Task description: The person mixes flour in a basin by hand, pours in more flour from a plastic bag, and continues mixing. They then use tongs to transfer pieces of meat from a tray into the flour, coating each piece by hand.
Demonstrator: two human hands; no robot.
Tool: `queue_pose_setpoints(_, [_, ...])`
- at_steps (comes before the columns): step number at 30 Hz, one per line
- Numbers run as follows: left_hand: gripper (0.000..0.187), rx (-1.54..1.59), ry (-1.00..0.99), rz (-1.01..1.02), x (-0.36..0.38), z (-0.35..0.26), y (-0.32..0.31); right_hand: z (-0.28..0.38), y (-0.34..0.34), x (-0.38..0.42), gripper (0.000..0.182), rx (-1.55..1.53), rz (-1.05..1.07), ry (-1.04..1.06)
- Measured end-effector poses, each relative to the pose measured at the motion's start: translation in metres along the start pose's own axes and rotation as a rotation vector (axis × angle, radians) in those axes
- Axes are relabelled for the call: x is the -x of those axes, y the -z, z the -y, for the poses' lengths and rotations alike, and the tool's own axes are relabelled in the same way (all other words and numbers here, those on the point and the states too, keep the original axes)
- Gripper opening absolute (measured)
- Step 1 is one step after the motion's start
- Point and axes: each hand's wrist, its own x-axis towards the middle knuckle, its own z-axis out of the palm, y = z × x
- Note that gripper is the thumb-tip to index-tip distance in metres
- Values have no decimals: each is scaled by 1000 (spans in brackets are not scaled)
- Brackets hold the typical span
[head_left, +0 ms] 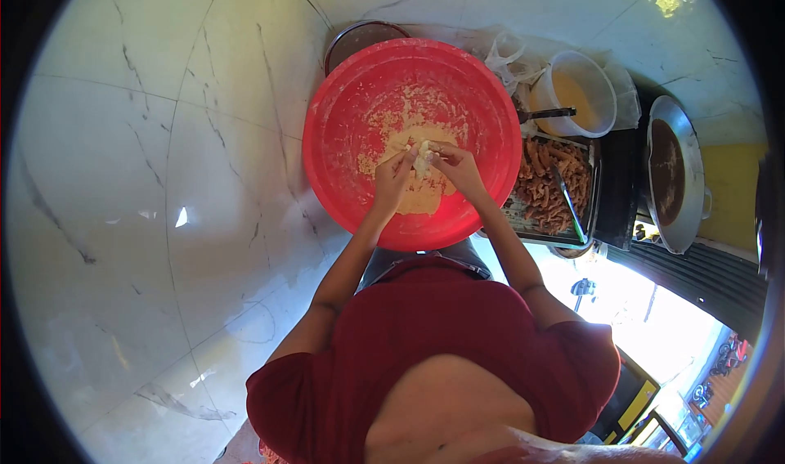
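Observation:
A large red basin (327, 137) stands in front of me with pale flour (421, 201) on its bottom and crumbs of it up the far wall. Above the flour, my left hand (396, 170) and my right hand (458, 166) come together. Between their fingertips is a pale, flour-coated piece (422, 160); what it is under the coating I cannot make out. The fingers of both hands are pinched on it, one hand on each side.
To the right lies a tray of brown fried strips (549, 188) with tongs (567, 202) on it. Behind it stands a white tub (601, 96) of yellowish liquid, with a dark handle (552, 113) across its front. Farther right is a wide pan (693, 165) holding brown liquid. Tiled wall rises left.

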Motion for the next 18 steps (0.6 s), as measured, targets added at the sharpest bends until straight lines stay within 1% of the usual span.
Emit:
queue_pose_setpoints(1, [32,-10,-12,43,-1,3,3,-1,-2,-1,20,-39,3,22])
queue_pose_setpoints(3, [33,-31,-33,131,-2,8,9,-9,-3,-5,21,0,12,56])
queue_pose_setpoints(6, [31,312,55,220,-4,4,11,-12,-4,-11,21,18,12,61])
queue_pose_setpoints(9, [29,229,116,371,-6,-3,22,-5,-10,-10,20,24,-1,49])
queue_pose_setpoints(12, [27,149,167,393,-4,-12,28,4,-18,-9,20,50,-11,39])
queue_pose_setpoints(15, [28,112,125,302,-4,-10,31,13,-26,-8,21,54,-71,-19])
queue_pose_setpoints(16, [27,167,57,241,-4,-9,30,14,-28,-7,21,50,-100,-46])
queue_pose_setpoints(18, [27,278,-78,117,-5,-11,26,9,-29,-4,22,92,-89,-30])
